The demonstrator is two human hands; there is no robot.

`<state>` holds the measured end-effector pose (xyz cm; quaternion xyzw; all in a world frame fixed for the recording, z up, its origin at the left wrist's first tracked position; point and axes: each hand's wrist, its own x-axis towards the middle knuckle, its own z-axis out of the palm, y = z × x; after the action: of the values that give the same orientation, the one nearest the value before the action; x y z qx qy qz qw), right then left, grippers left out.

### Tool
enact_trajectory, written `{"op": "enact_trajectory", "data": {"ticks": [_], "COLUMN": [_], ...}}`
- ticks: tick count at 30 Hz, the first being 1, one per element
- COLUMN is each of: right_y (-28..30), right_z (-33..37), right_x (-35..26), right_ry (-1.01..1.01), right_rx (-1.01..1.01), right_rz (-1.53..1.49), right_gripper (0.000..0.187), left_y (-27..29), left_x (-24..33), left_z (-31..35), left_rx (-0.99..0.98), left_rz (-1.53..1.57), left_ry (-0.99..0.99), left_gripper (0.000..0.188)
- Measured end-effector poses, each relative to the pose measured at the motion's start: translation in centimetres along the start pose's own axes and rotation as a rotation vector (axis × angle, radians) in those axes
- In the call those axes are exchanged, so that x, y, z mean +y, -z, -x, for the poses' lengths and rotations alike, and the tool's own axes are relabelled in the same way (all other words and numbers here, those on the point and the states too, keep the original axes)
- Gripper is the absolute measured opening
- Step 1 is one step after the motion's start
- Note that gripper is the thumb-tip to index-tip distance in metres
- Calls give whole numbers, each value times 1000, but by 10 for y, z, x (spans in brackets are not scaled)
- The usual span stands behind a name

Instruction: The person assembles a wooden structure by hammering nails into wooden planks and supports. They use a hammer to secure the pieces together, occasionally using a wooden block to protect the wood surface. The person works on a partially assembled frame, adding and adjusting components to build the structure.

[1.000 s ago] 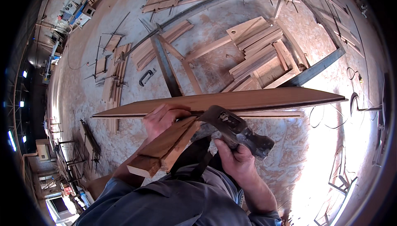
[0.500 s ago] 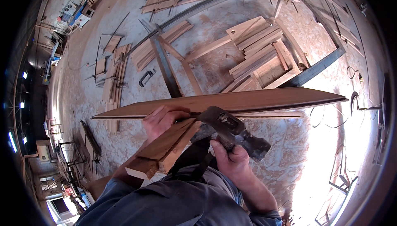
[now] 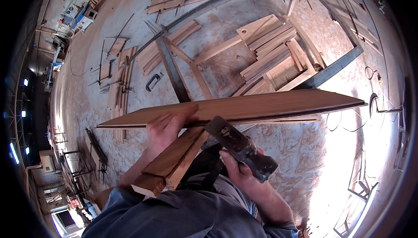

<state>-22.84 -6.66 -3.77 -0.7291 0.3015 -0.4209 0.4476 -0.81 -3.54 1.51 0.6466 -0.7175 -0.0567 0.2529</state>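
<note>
Hammer (image 3: pixel 239 146) and its surroundings: the metal head lies directly above the right hand (image 3: pixel 246 177), which is closed around the tool close under the head, thumb along the near side; the handle is largely hidden. The hammer may be judged rigid, hard and head-heavy, best taken by the handle, nearer the head for control. Ahead of both hands, and touched by the left hand (image 3: pixel 165 129), a long wooden panel (image 3: pixel 270 105) lies crosswise; it is probably stiff, smooth and awkward through its length, with thin edges liable to dent, and is best steadied near mid-length. The left fingers reach over its near edge; whether they grip it cannot be told. Just right of the left hand, a rough timber piece (image 3: pixel 167 164) slopes from the panel toward the body, its near end ragged; its support is unclear. Beyond the hands, on the floor (image 3: pixel 300 164), lie stacked boards (image 3: pixel 270 55) and, forward of the left hand, a dark C-clamp (image 3: pixel 150 82). Compared with half a second earlier, the hammer head has tipped, its right end lower and nearer the body, and the left fingers extend farther over the panel's face.
</note>
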Motion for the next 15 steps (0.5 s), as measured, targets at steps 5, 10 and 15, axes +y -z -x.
{"op": "enact_trajectory", "data": {"ticks": [5, 10, 15], "right_y": [-5, 1, 11], "right_z": [6, 2, -7], "right_x": [2, -4, -18], "right_ry": [-59, -48, -84], "right_rx": [20, 1, -31], "right_rz": [-50, -11, 25], "right_gripper": [38, 37, 34], "left_y": [2, 5, 1], "left_x": [4, 10, 6], "left_z": [-5, -8, -4], "left_rx": [-52, -65, -36], "left_rz": [-25, 4, 17], "left_ry": [-18, 4, -39], "left_gripper": [41, 40, 41]}}
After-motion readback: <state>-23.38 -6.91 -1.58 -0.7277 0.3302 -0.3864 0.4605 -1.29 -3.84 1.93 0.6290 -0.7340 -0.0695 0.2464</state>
